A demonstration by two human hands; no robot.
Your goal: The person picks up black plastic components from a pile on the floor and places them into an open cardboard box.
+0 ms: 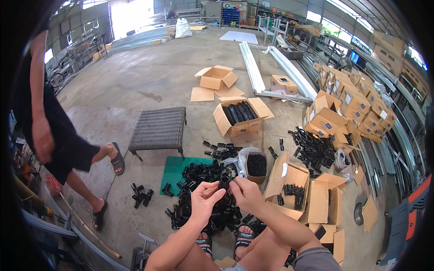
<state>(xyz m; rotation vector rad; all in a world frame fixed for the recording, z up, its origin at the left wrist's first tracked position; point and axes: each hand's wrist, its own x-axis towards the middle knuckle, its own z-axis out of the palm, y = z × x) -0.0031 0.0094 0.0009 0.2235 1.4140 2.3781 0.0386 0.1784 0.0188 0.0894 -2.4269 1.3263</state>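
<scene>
Between my two hands is a small black tube-shaped fitting [224, 179], held upright over a pile of similar parts. My left hand [205, 198] pinches it from the left, thumb and fingers closed. The fingers of my right hand [246, 193] close on its right side; my fingertips hide part of it. Below lies a heap of loose black fittings [199, 178], partly on a green sheet [170, 168]. Just beyond my right hand stands a plastic-lined box [257, 165] full of small black pieces.
An open carton [240, 128] holds rows of black parts. More cartons [289, 176] stand to my right, beside another black heap [315, 149]. A woven stool [158, 128] stands ahead left. A person [47, 117] in dark shorts is at far left. White profiles [252, 67] lie farther off.
</scene>
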